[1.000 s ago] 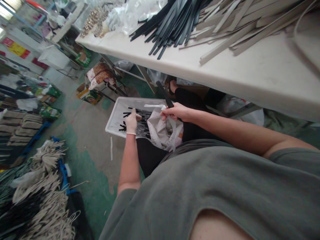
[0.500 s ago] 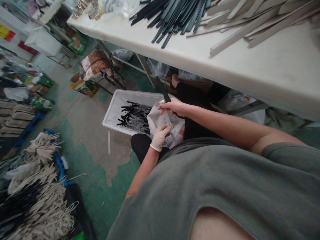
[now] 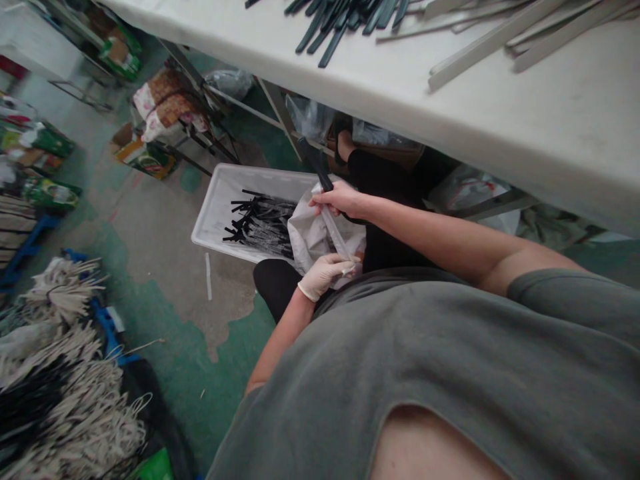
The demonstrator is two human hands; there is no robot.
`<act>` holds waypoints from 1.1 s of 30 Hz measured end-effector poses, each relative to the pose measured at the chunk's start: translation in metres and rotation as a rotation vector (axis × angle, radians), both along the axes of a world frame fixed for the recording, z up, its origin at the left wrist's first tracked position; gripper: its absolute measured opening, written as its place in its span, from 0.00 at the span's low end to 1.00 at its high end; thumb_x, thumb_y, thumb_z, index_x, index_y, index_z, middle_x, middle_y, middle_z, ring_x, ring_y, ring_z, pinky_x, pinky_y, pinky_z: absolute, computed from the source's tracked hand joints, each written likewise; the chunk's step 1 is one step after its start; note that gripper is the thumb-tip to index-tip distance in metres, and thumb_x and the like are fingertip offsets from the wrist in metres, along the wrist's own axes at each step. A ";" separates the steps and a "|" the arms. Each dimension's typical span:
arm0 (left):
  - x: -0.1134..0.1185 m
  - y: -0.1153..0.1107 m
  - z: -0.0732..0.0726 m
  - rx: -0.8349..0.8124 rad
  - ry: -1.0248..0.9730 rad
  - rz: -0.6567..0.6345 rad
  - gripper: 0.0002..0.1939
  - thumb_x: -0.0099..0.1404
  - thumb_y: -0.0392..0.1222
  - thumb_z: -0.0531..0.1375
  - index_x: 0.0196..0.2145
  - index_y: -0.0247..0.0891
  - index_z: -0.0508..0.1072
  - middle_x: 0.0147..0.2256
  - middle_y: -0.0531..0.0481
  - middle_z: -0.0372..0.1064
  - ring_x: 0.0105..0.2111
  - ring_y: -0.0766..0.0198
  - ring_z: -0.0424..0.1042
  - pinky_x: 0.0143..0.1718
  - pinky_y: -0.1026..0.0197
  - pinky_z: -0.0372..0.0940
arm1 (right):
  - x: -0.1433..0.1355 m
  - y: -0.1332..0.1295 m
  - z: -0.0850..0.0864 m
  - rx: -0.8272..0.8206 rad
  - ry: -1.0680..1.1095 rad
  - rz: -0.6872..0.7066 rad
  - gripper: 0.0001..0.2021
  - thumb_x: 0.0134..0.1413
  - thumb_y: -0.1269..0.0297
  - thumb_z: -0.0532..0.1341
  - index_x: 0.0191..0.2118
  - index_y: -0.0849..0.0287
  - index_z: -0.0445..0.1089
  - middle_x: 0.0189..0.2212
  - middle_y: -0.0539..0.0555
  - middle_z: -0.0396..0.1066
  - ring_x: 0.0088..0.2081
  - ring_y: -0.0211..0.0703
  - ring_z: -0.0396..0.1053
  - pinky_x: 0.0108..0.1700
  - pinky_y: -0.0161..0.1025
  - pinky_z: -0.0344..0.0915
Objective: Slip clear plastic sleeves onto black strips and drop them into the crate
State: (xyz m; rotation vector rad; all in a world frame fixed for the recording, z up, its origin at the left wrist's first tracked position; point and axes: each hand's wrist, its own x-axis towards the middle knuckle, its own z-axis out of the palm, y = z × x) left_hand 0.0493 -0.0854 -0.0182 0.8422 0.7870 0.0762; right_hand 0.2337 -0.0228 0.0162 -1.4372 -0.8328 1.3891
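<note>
My left hand [image 3: 325, 275], in a pale thin glove, pinches the lower end of a narrow translucent plastic strip [image 3: 336, 233] over my lap. The strip runs taut up to my bare right hand [image 3: 340, 200], whose fingers are closed on its upper end and on a black strap [image 3: 316, 163]. That strap sticks out above the right hand toward the table. Beneath both hands a whitish cloth or bag [image 3: 303, 230] lies across my lap and the edge of a white plastic bin [image 3: 201, 223]. Inside the bin lies a bundle of black straps [image 3: 263, 223], partly covered in clear plastic.
A white-topped table [image 3: 380, 100] stands ahead, bearing dark strips [image 3: 330, 33] and beige strips [image 3: 490, 43]. A stool with a patterned cushion [image 3: 170, 100] is beyond the bin. Beige cord bundles [image 3: 95, 400] lie at lower left. Bags and boxes sit under the table.
My left hand has moved right and down, away from the right hand, and the translucent strip now stretches between them. The view has shifted slightly, moving the surroundings left and up.
</note>
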 end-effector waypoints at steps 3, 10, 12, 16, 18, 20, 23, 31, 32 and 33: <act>-0.002 -0.002 -0.001 -0.026 -0.007 -0.046 0.19 0.47 0.45 0.73 0.36 0.33 0.81 0.28 0.48 0.75 0.27 0.66 0.71 0.34 0.61 0.65 | 0.000 0.002 -0.005 0.008 -0.019 0.013 0.05 0.52 0.70 0.65 0.27 0.63 0.72 0.18 0.51 0.72 0.13 0.28 0.50 0.14 0.31 0.46; -0.001 0.001 -0.006 -0.040 0.019 -0.039 0.10 0.62 0.45 0.65 0.35 0.35 0.81 0.31 0.42 0.77 0.29 0.58 0.74 0.39 0.52 0.71 | 0.001 -0.002 -0.024 -0.035 -0.102 0.020 0.09 0.57 0.63 0.65 0.29 0.61 0.73 0.21 0.51 0.73 0.13 0.27 0.50 0.14 0.31 0.46; -0.008 0.029 -0.007 -0.005 0.047 0.111 0.11 0.64 0.48 0.64 0.34 0.36 0.80 0.32 0.42 0.77 0.29 0.58 0.76 0.42 0.50 0.72 | 0.004 -0.012 -0.035 -0.100 -0.108 0.058 0.12 0.56 0.58 0.66 0.30 0.61 0.72 0.20 0.50 0.73 0.12 0.27 0.51 0.13 0.31 0.46; -0.044 0.138 0.013 0.179 0.090 0.546 0.12 0.67 0.51 0.60 0.35 0.41 0.77 0.29 0.48 0.76 0.32 0.63 0.77 0.45 0.53 0.72 | 0.008 -0.041 -0.054 -0.191 -0.065 0.177 0.14 0.54 0.53 0.68 0.34 0.60 0.70 0.18 0.49 0.71 0.12 0.29 0.53 0.13 0.30 0.47; -0.068 0.197 0.036 0.301 0.039 0.762 0.14 0.70 0.53 0.57 0.33 0.42 0.75 0.27 0.52 0.75 0.32 0.66 0.77 0.44 0.57 0.72 | 0.008 -0.055 -0.055 -0.205 -0.065 0.183 0.14 0.54 0.54 0.67 0.38 0.59 0.70 0.20 0.48 0.72 0.13 0.30 0.56 0.14 0.30 0.50; -0.085 0.239 0.059 0.383 -0.050 0.877 0.17 0.70 0.56 0.55 0.32 0.43 0.74 0.25 0.56 0.73 0.30 0.70 0.75 0.43 0.62 0.71 | 0.008 -0.067 -0.050 -0.179 -0.076 0.153 0.14 0.55 0.55 0.66 0.42 0.59 0.69 0.23 0.48 0.73 0.14 0.31 0.59 0.16 0.30 0.53; -0.084 0.247 0.076 0.397 -0.117 0.953 0.20 0.69 0.59 0.56 0.28 0.43 0.72 0.21 0.59 0.70 0.25 0.74 0.71 0.40 0.66 0.70 | 0.011 -0.081 -0.031 -0.089 -0.075 0.138 0.17 0.57 0.52 0.63 0.42 0.62 0.71 0.25 0.50 0.73 0.17 0.32 0.63 0.19 0.31 0.57; -0.007 0.099 0.006 -0.152 0.035 0.944 0.14 0.70 0.47 0.58 0.30 0.37 0.74 0.27 0.52 0.74 0.25 0.71 0.73 0.39 0.65 0.69 | 0.029 -0.123 0.028 -0.011 -0.217 0.468 0.26 0.63 0.43 0.52 0.41 0.64 0.75 0.21 0.51 0.70 0.17 0.34 0.63 0.22 0.33 0.58; -0.002 0.086 0.001 -0.187 0.051 0.925 0.13 0.71 0.47 0.58 0.31 0.36 0.74 0.28 0.51 0.75 0.26 0.71 0.73 0.40 0.64 0.68 | 0.029 -0.127 0.031 -0.004 -0.266 0.510 0.25 0.63 0.45 0.52 0.41 0.63 0.75 0.22 0.52 0.71 0.19 0.36 0.65 0.23 0.33 0.59; 0.000 0.075 -0.003 -0.213 0.063 0.911 0.13 0.71 0.46 0.57 0.32 0.36 0.75 0.29 0.51 0.75 0.26 0.71 0.74 0.40 0.64 0.68 | 0.028 -0.130 0.034 0.010 -0.318 0.549 0.23 0.63 0.47 0.53 0.41 0.63 0.76 0.23 0.53 0.72 0.20 0.37 0.67 0.25 0.34 0.60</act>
